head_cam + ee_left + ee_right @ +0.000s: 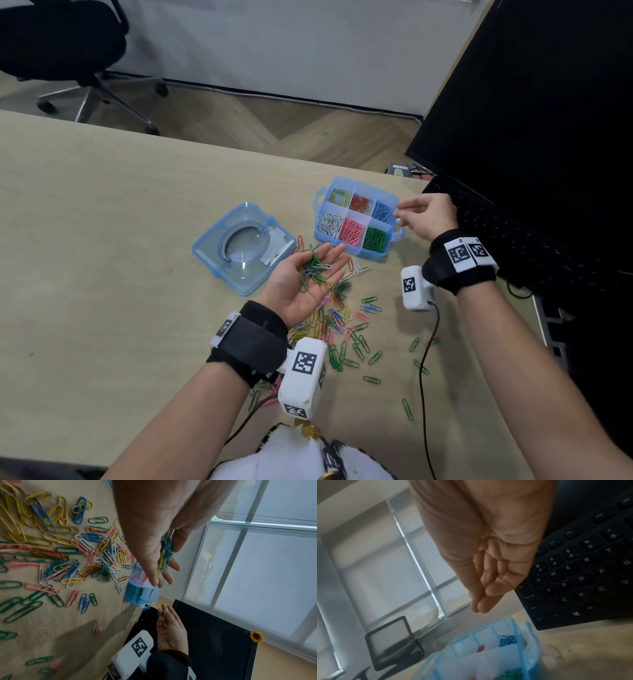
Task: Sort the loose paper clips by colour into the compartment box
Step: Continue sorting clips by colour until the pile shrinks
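The left hand (305, 281) lies palm up over the table (102, 240), fingers spread and relaxed, with a small heap of clips (317, 269) resting on the palm, mostly green with some yellow and blue. In the left wrist view the same clips (164, 553) lie along the flat fingers.

The right hand (426, 216) hovers at the right edge of the box (356, 219), above its blue compartment. Its thumb and forefinger are drawn together at the tips and the other fingers curl loosely; whether a clip sits between the tips cannot be told. In the right wrist view the fingertips (481, 605) are pressed together just above the box (488, 655), and nothing shows between them.

The box stands open with six compartments: yellow-green, red and blue clips in the far row, white, pink and green in the near row. Its lid (245, 246) lies flat on the table just left of it.

The loose clips (342, 329) are scattered in mixed colours on the table between the two forearms, thickest under the left hand and thinning to stray green ones toward the near edge. A black keyboard (513, 236) lies under the right wrist, beside a dark monitor (531, 102).
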Tool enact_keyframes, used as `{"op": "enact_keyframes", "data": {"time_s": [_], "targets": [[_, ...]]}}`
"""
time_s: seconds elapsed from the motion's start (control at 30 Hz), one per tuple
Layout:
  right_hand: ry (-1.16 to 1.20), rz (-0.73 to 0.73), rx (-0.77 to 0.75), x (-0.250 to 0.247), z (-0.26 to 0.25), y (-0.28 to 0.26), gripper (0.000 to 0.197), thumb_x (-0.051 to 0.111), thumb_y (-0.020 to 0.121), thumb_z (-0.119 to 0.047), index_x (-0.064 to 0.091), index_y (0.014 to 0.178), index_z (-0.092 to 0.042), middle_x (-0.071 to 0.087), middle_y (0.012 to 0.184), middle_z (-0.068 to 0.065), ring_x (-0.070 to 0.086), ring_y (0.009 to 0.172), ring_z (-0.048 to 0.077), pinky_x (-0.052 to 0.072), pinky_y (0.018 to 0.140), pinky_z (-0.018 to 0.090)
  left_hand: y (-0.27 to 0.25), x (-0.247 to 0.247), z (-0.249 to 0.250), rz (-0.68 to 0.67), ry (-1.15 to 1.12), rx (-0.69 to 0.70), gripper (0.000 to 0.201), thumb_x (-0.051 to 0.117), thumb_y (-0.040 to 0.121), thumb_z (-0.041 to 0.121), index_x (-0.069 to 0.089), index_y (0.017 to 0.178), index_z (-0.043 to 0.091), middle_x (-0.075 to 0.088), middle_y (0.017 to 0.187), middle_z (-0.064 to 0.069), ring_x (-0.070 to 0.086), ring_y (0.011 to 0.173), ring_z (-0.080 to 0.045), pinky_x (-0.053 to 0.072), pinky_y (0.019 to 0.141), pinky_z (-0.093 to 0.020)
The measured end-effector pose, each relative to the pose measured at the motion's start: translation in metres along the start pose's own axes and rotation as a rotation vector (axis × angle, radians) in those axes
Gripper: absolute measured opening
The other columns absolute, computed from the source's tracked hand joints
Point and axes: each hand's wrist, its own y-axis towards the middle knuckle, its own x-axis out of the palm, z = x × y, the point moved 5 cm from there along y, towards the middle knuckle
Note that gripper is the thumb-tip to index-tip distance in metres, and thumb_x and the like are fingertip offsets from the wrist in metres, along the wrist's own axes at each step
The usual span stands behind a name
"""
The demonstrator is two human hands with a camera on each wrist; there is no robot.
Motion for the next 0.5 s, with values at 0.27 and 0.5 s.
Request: {"op": "enact_keyframes", "data": {"time_s": [0.27, 0.5], "targets": [[0.054, -0.506, -0.323, 0.050, -0.054, -0.088, 0.013, 0.073, 0.081, -0.007, 0.077, 0.092, -0.012, 0.075, 0.085, 0.001, 0.071, 0.077, 0.008, 0.055, 0.080, 0.023, 0.003, 0.003, -0.001, -0.005, 0.048, 0.010, 0.038, 0.029, 0.102, 0.018, 0.062, 0.106, -0.002, 0.068, 0.103, -0.019, 0.067, 0.094, -0.028, 0.052, 0.090, -0.040], [-0.135, -0.381, -0.413, 0.062, -0.061, -0.113, 0.022, 0.081, 0.073, -0.012, 0.076, 0.094, -0.012, 0.070, 0.089, -0.011, 0.063, 0.070, -0.004, 0.050, 0.073, 0.008, 0.000, 0.007, -0.002, -0.058, 0.002, 0.013, 0.047, 0.027, 0.102, 0.018, 0.066, 0.098, -0.007, 0.069, 0.094, -0.022, 0.070, 0.079, -0.027, 0.056, 0.077, -0.032]]}}
